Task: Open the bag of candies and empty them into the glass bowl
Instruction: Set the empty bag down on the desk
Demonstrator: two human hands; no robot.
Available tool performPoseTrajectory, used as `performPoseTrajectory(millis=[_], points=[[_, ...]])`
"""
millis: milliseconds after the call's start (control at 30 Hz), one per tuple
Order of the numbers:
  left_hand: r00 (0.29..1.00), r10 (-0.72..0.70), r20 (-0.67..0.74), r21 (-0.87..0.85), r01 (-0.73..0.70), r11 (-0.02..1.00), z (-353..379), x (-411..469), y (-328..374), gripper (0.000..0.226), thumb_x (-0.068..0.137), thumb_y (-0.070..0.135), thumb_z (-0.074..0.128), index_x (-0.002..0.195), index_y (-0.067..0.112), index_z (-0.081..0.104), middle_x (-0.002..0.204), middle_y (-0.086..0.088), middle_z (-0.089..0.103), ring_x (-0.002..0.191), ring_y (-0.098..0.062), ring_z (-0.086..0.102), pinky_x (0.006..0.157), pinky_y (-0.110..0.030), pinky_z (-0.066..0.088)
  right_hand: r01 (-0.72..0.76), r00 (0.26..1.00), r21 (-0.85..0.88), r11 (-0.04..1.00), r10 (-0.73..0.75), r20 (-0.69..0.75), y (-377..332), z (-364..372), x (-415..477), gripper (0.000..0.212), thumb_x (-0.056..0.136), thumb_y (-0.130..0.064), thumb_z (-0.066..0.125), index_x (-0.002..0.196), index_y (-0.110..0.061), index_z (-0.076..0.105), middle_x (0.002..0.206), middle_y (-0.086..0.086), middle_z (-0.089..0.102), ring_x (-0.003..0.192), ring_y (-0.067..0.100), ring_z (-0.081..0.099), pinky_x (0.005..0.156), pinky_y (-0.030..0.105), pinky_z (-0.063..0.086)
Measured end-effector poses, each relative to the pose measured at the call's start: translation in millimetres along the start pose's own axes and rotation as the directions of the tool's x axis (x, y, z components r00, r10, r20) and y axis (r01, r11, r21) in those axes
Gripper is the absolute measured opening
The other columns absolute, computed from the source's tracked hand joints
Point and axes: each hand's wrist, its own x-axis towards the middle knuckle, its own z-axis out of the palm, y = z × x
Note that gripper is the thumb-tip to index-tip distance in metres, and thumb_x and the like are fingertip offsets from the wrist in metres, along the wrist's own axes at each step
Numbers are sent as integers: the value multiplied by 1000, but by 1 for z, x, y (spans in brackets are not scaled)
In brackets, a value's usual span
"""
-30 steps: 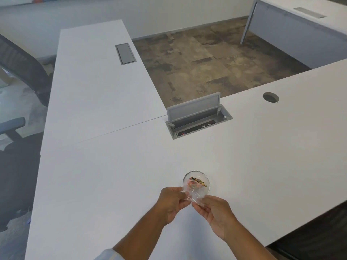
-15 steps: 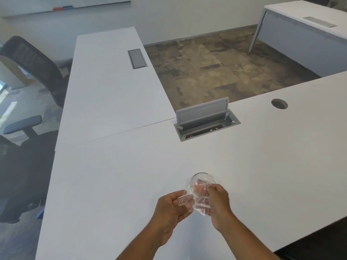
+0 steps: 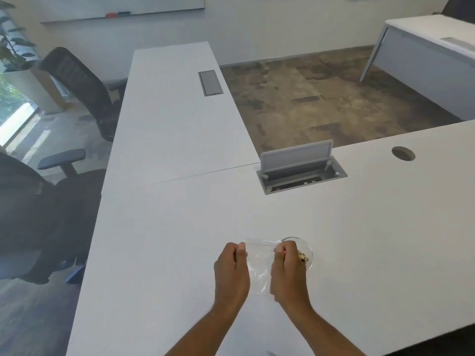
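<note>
- The left hand (image 3: 231, 272) has its fingers pressed together, pinching the left top corner of the clear bag (image 3: 258, 263). Should that pinch slip, the bag would swing toward the right hand and could brush the bowl.
- The bag hangs stretched between the two hands, just above the worktop (image 3: 164, 253). It looks empty, though the film is so transparent that a candy left in its lower folds would be hard to spot.
- The right hand (image 3: 288, 271) pinches the bag's right top corner with closed fingers, just beside the glass bowl (image 3: 307, 249). A careless sideways pull here could knock the bowl and scatter its contents.
- The candies (image 3: 302, 256) lie in the bowl, half hidden behind the right hand; their number cannot be told.
- The bowl's near-left rim is covered by the knuckles, and whether the bag mouth is sealed is unclear.
</note>
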Motion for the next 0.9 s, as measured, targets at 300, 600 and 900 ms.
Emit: performPoseTrajectory(millis=[300,600,900], points=[[983,147,-108,112,-135,985,-42,-2,-27,34,116,31,44,84,25,53,53,9,47,47,-10,40,47,-23,36,137,990,-139,981,-134,32,-4,39,-19,24,112,-25,40,89,-20,48,60,-4,49,51,10,41,52,33,31],[968,76,-240,177,-33,984,-126,-3,-98,28,116,33,44,91,32,56,53,9,49,49,-9,45,50,-23,37,-90,927,-35,995,96,362,12,89,-41,18,108,-27,47,96,-28,59,76,13,71,46,26,67,38,33,54],[910,-118,-398,294,248,923,-247,0,-203,24,117,25,43,99,18,57,60,1,56,53,-19,46,54,-34,35,359,748,-575,735,141,648,65,129,-41,59,111,-32,43,165,-10,31,173,7,32,161,20,31,129,32,26]])
